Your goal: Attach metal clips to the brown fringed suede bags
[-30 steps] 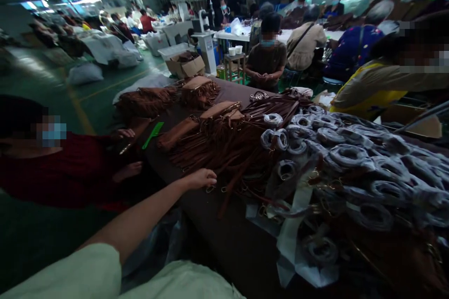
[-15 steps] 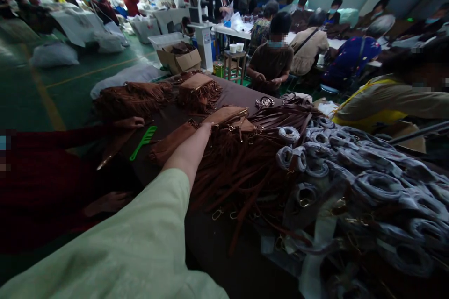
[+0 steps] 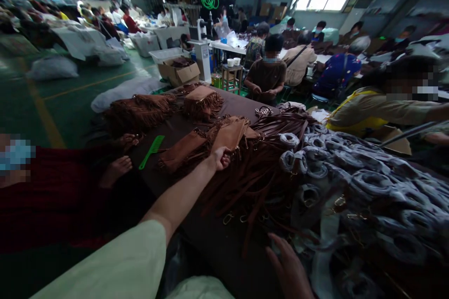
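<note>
My left hand (image 3: 221, 158) reaches across the table with its fingers closed on the near edge of a brown fringed bag (image 3: 228, 135). One end of the bag is lifted at a slant, and its zipper edge shows. To the left of it lies another brown bag (image 3: 183, 150). Low in the view, my right hand (image 3: 288, 265) has its fingers apart and holds nothing. It is over the table's dark cover, near loose brown straps (image 3: 250, 224) with metal clasps. Long brown straps (image 3: 242, 177) spread out below the held bag.
Plastic-wrapped strap coils (image 3: 375, 184) heap up on the right. A green comb (image 3: 151, 152) lies at left, beside a co-worker's hands (image 3: 121, 166). More fringed bags (image 3: 201, 100) are stacked farther back. A person in a yellow apron (image 3: 365, 117) works at the right.
My left hand has moved nearer and slightly right, tilting the bag up. My right hand has come into view at the bottom. The co-worker's hands at left have come closer together.
</note>
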`<action>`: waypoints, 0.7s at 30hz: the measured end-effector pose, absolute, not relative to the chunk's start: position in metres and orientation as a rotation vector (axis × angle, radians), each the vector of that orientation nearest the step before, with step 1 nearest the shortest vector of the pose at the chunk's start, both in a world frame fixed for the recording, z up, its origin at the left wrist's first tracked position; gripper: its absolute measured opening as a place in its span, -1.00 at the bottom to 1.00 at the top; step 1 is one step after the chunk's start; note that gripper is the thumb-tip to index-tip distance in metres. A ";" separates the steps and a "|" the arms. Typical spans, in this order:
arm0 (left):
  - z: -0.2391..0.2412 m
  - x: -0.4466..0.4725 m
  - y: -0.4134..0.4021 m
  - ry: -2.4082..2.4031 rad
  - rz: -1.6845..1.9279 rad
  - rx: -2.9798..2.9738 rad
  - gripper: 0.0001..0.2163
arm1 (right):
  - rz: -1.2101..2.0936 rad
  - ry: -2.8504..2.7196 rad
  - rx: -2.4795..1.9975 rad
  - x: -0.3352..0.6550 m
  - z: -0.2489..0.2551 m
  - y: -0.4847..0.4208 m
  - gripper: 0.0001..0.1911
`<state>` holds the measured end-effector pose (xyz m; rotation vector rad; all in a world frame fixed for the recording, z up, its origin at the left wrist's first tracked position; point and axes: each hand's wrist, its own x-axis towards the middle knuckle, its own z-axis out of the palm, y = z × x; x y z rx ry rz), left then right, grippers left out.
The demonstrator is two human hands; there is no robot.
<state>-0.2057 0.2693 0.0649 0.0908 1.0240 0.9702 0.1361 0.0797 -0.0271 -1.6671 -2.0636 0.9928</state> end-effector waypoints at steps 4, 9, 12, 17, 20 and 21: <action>0.028 -0.146 0.165 0.766 0.785 -0.170 -0.83 | 1.192 -1.700 -1.536 0.066 0.001 0.110 -0.41; -0.023 -0.084 0.073 0.627 0.564 -0.336 -0.79 | 1.379 -1.590 -1.508 0.037 -0.009 0.117 -0.56; -0.029 -0.091 0.052 0.743 0.493 -0.244 -0.81 | 1.266 -1.670 -1.567 0.051 -0.015 0.099 -0.63; 0.005 -0.115 0.048 1.059 0.550 0.192 -0.58 | 0.719 -2.011 -1.607 0.072 0.005 0.052 -0.73; 0.020 -0.098 0.052 1.051 0.512 0.389 -0.51 | 0.418 -2.197 -1.425 0.077 0.022 0.025 -0.62; 0.021 -0.089 0.052 1.060 0.512 0.398 -0.54 | 0.335 -2.230 -1.367 0.080 0.026 0.017 -0.57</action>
